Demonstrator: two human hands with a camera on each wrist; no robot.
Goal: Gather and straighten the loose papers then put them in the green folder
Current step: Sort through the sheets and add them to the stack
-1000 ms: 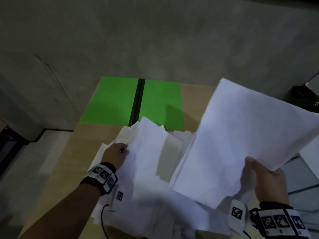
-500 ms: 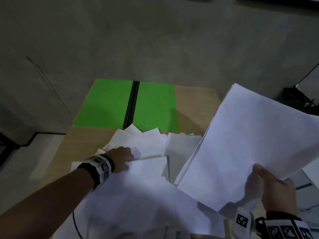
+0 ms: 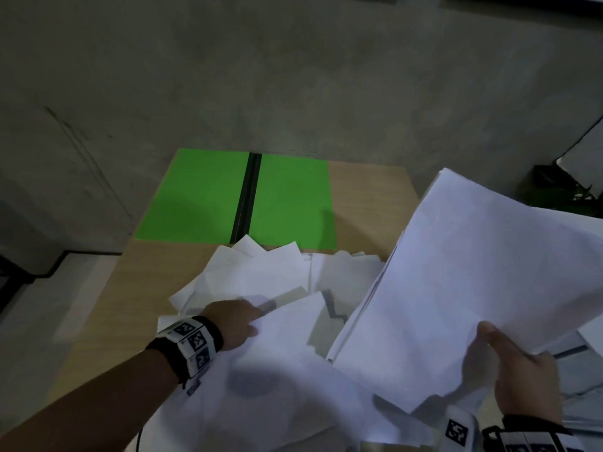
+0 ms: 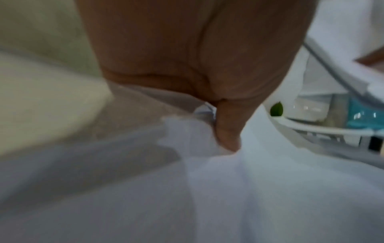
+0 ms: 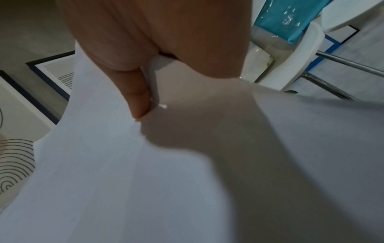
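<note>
An open green folder (image 3: 202, 200) with a black spine lies flat at the far end of the wooden table (image 3: 368, 197). Loose white papers (image 3: 261, 272) are scattered in front of it. My left hand (image 3: 238, 318) pinches the corner of a white sheet (image 3: 293, 370) that lies over the pile; in the left wrist view the thumb (image 4: 226, 128) presses on that paper (image 4: 228, 197). My right hand (image 3: 518, 373) grips a stack of white sheets (image 3: 483, 275), held up and tilted at the right, with its thumb (image 5: 137, 98) on top of the stack (image 5: 145, 180).
A grey concrete wall stands behind the table. The table's left edge (image 3: 107, 288) drops to the floor. A white chair with metal legs (image 5: 301, 62) and a teal object stand to the right. Framed line drawings (image 5: 18, 156) lie below.
My left hand has moved down toward me and taken up a sheet corner. The stack in my right hand has shifted a little right. The camera has tilted.
</note>
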